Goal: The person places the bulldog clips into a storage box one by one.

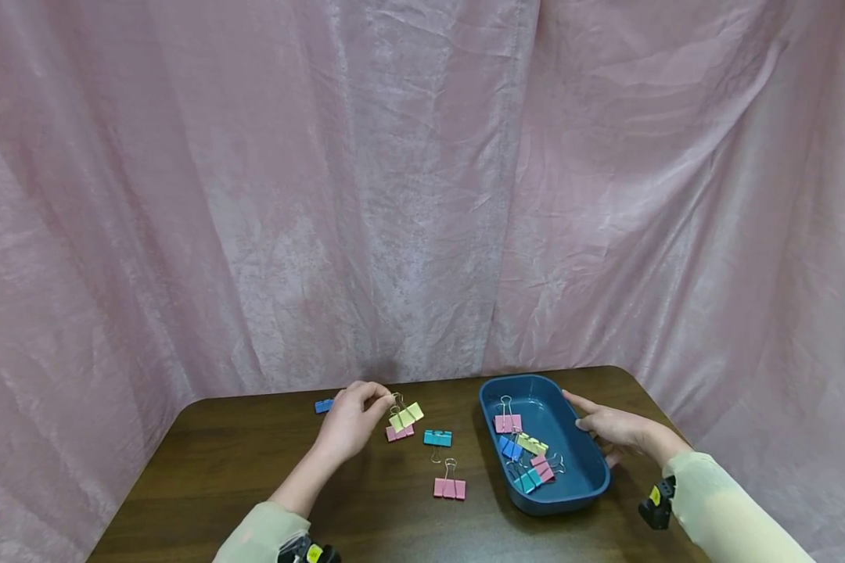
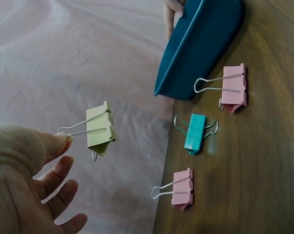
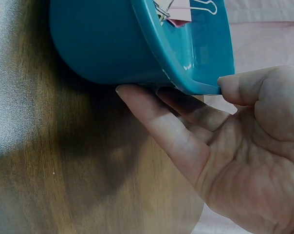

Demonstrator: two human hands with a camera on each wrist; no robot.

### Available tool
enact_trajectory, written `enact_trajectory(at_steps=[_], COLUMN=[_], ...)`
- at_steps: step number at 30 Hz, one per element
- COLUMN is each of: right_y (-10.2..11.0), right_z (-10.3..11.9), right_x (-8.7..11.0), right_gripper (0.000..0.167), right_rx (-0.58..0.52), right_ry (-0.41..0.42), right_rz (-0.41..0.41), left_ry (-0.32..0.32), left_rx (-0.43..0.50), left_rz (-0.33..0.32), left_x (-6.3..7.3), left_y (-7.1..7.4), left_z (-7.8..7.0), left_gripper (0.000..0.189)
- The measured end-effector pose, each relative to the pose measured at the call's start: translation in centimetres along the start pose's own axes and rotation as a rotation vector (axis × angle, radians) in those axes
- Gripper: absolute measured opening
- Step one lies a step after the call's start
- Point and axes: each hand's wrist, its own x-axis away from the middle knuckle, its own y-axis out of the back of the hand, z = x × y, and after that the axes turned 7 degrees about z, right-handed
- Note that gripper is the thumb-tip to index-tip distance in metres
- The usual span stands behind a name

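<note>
My left hand pinches a yellow binder clip by its wire handle, thumb against finger, lifted over the table. Below it in the head view lies a pink binder clip, partly covered by the yellow one. A teal binder clip and another pink binder clip lie to the right on the wood. My right hand holds the right side of a blue tray; its thumb is on the rim and its fingers are against the outer wall. Inside the tray are several binder clips in pink, blue, yellow and teal.
A blue binder clip lies at the back left, partly hidden by my left hand. The dark wooden table has rounded back corners. A pink curtain hangs right behind its far edge.
</note>
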Motion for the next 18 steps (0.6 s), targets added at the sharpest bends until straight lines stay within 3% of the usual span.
enact_trajectory(at_steps=[8,18], right_y=[0.1,-0.1], right_z=[0.0,-0.1], right_x=[-0.1,0.0], right_gripper=[0.069,0.069], right_rx=[-0.006,0.002], right_ry=[0.005,0.0], right_rz=[0.001,-0.002], left_ry=[-0.051,-0.067], left_rx=[-0.013,0.0], left_rz=[-0.017,-0.013], left_x=[-0.5,-0.7], left_y=[-0.4,-1.1], left_z=[-0.7,-1.5], left_gripper=[0.01,0.009])
